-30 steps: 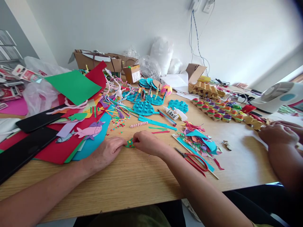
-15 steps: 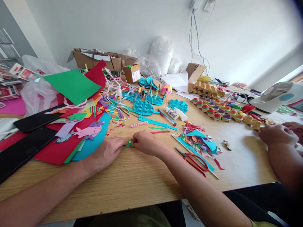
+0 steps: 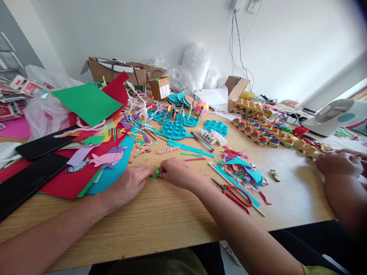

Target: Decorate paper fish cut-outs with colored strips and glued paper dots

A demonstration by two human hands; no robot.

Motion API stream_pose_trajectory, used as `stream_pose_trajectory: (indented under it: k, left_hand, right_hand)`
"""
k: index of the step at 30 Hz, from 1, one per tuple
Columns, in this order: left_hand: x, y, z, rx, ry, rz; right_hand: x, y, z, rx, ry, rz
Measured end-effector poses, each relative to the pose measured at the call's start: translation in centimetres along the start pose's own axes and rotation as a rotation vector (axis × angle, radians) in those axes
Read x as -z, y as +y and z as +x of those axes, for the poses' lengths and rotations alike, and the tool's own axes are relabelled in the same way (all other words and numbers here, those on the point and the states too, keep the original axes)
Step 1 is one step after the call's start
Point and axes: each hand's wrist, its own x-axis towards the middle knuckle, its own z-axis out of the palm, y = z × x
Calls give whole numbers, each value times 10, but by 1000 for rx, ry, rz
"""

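A small green paper piece with red and yellow dots (image 3: pixel 157 173) lies low over the table between my hands. My left hand (image 3: pixel 137 178) pinches its left end. On its right side, the fingers of my right hand (image 3: pixel 177 172) are closed on it and hide that part. Just beyond are a pink twisted pipe cleaner (image 3: pixel 168 150), thin green paper strips (image 3: pixel 190 155) and a red strip (image 3: pixel 195 159). Tiny confetti bits (image 3: pixel 145 147) are scattered past my left hand. Red-handled scissors (image 3: pixel 233 194) rest to the right of my right hand.
Coloured paper sheets (image 3: pixel 64 168) and two black phone-like slabs (image 3: pixel 31 179) cover the left. Paper scraps (image 3: pixel 241 168), glue bottles (image 3: pixel 208 136) and blue egg-carton pieces (image 3: pixel 174 130) lie ahead. At right, another person's hands (image 3: pixel 340 164) are beside painted egg cartons (image 3: pixel 266 131) and a white fan (image 3: pixel 338 116).
My hands stay almost still on the dotted green paper piece. The other person's hands at the right have shifted slightly.
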Motion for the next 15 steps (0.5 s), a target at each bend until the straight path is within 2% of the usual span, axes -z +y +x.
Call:
stream_pose_trajectory:
  k: [10, 15]
  left_hand:
    - [0, 1, -1, -21, -4, -16]
    - [0, 1, 0, -8, 9, -41]
  right_hand:
    - [-2, 3, -2, 20, 33, 31]
    - [1, 8, -7, 55, 110, 98]
